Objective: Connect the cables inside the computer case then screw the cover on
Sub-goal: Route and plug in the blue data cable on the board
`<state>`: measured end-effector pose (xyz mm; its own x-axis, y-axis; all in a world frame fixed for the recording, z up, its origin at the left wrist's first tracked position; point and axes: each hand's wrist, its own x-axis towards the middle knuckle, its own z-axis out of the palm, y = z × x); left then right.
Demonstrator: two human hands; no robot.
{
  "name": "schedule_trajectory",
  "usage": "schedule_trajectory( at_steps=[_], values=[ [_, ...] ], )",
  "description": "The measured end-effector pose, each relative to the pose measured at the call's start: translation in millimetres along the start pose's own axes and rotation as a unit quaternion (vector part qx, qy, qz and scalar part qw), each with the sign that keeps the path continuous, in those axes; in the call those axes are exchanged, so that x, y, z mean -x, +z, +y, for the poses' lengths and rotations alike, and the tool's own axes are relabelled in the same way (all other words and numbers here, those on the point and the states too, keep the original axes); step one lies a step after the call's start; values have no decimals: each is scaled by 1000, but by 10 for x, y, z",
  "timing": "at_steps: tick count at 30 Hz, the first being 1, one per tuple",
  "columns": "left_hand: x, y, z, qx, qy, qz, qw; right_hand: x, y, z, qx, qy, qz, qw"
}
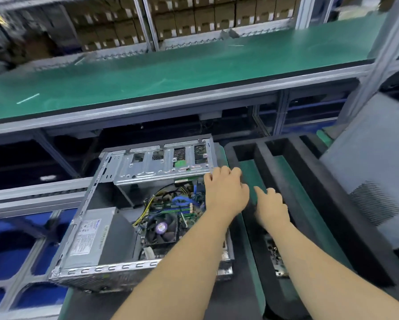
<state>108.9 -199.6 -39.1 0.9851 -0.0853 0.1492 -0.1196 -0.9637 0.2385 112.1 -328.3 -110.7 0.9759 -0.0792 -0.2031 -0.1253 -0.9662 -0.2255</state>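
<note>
Left hand rests curled on the open computer case right edge, grip unclear; right hand, grip released, hovers over the foam tray

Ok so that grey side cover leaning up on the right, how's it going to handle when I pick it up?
The grey cover looks like a broad thin metal sheet, so probably light for its size but awkward and prone to flexing. It stands tilted, so it may slide or tip when nudged. Its bare edges could be sharp; two hands seem wise.
</note>
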Motion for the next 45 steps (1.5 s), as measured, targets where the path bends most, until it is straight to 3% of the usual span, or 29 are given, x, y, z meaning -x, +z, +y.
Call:
schedule_trajectory(
  at_steps=[4,7,14,17,23,26,30,33,36,39,42,45],
  values=[
    [-30,103,18,-97,16,-6,995,-141,229,223,67,-35,-52,996],
    [-22,103,17,-76,6,17,997,-212,286,261,57,-35,-84,994],
    [1,109,12,-56,-8,51,997,-223,396,268,10,5,-72,997],
    [-2,110,24,-72,-6,40,997,-223,367,260,-90,58,-52,993],
    [21,88,27,-56,-13,42,997,-299,206,151,-328,109,3,938],
    [39,68,29,-27,-13,48,998,-283,14,33,-457,95,113,877],
    [70,4,5,122,-41,82,988,-102,-400,-289,-588,17,170,790],
    [145,-46,-36,337,-108,133,926,99,-681,-523,-641,-64,204,737],
    [248,-95,-135,481,-146,149,852,269,-894,-713,-727,-125,192,647],
    [325,-208,-396,552,-119,153,811,408,-1028,-914,-810,-159,160,542],
    [381,-365,-776,580,-105,168,790,538,-973,-1192,-831,-174,104,518],
    [455,-475,-1175,522,-139,208,815,645,-809,-1450,-862,-136,72,483]
  ],
)
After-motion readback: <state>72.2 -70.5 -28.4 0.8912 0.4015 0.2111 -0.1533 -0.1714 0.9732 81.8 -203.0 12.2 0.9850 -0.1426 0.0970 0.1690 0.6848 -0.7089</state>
